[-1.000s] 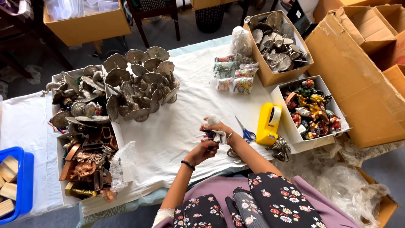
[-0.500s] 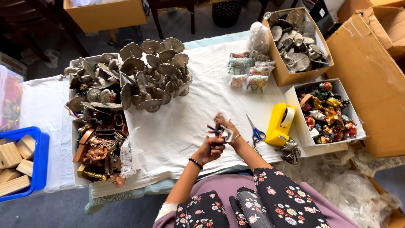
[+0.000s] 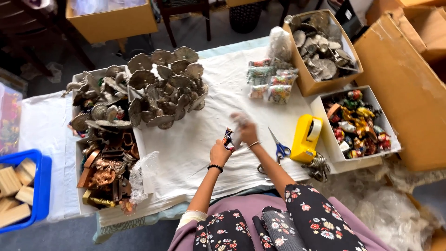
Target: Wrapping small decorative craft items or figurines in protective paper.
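Over the white cloth (image 3: pixel 195 139), the left hand (image 3: pixel 219 154) stays pinched on a small colourful figurine (image 3: pixel 227 138), now lifted higher than a moment earlier. The right hand (image 3: pixel 245 129), blurred, has pulled away; its grip cannot be told. Scissors (image 3: pixel 278 148) lie beside it.

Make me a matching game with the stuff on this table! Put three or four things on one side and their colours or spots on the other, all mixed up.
Things:
1. tape dispenser
2. scissors
3. bin with wooden blocks
4. small painted figure

Colours or places:
A. held in the left hand, close to the blurred right hand
B. yellow, beside the white box of colourful figurines
C. blue bin, far left edge of the view
D. blue handles, lying on the white cloth right of the hands

Pairs: 1-B, 2-D, 3-C, 4-A
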